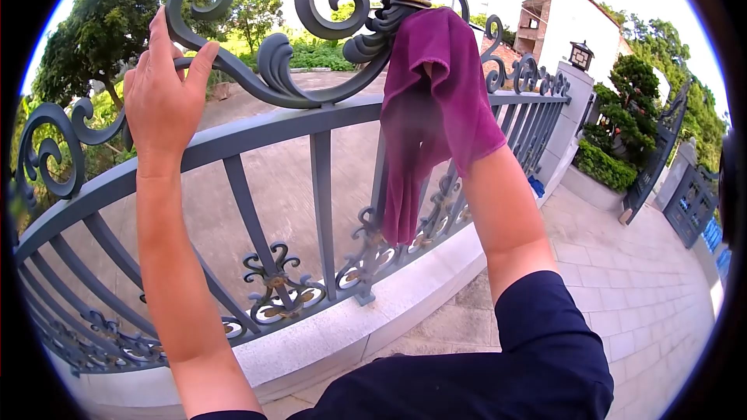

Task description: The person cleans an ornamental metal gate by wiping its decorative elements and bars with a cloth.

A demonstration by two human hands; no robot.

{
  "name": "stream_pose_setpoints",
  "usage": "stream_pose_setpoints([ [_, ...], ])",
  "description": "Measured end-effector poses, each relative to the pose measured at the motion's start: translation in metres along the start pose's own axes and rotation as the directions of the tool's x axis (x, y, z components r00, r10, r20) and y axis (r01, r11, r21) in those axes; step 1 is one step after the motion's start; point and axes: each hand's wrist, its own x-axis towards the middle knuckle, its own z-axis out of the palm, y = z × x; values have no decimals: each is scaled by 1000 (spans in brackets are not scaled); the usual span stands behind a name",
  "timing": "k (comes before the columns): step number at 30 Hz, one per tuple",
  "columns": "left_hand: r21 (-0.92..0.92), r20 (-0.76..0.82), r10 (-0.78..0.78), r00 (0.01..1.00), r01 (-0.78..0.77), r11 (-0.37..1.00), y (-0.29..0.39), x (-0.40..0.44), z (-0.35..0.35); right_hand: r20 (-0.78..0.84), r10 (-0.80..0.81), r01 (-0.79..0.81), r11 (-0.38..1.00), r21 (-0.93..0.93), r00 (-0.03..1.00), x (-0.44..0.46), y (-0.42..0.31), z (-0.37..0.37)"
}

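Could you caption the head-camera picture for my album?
Left hand at a fence's scrollwork, right forearm reaching up into a purple cloth, outdoors in daylight.

From my remote feed, I can read no text, label, brand, number or sign; I make out no lettering on the purple cloth point(459, 109), the grey railing point(323, 202), the dark sleeve point(545, 315) or the lantern point(581, 55).
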Motion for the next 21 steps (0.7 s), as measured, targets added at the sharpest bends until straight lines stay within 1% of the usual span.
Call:
stream_pose_setpoints([
  [1,6,-8,3,1000,-3,1000,-2,0,2,54,-86,95,974,-206,995,2,3,-4],
  [2,8,-18,11,1000,-11,1000,-3,-1,3,124,-155,192,898,-397,980,6,5,-12],
  [3,9,-27,19,999,-19,1000,-5,-1,5,205,-204,286,775,-564,957,7,5,-15],
  [6,29,-32,30,999,-29,999,-8,-2,7,455,-285,532,548,-645,844,10,-1,-19],
  [7,37,-34,31,999,-29,999,-8,-3,8,152,-169,221,550,-805,974,-27,-16,36],
  [9,61,-44,39,998,-36,998,-10,-3,11,233,-205,309,698,-647,951,-16,12,35],
  [11,60,-68,60,996,-56,997,-14,-3,15,303,-260,377,813,-444,917,2,36,22],
  [12,61,-83,72,994,-67,996,-15,-3,15,313,-277,417,648,-637,908,6,42,16],
  [13,65,-42,29,999,-26,998,-10,-3,12,327,-291,430,440,-788,899,10,48,9],
  [14,66,-44,25,999,-22,998,-10,-3,12,345,-299,413,205,-888,890,14,54,3],
  [15,67,-47,20,999,-17,998,-9,-3,13,209,-300,364,810,-460,931,19,69,12],
  [18,92,-65,23,998,-17,996,-9,-2,13,165,-9,92,860,-502,986,27,55,14],
  [21,73,-86,34,996,-28,997,-8,-3,13,83,280,-198,831,-520,956,17,24,20],
])
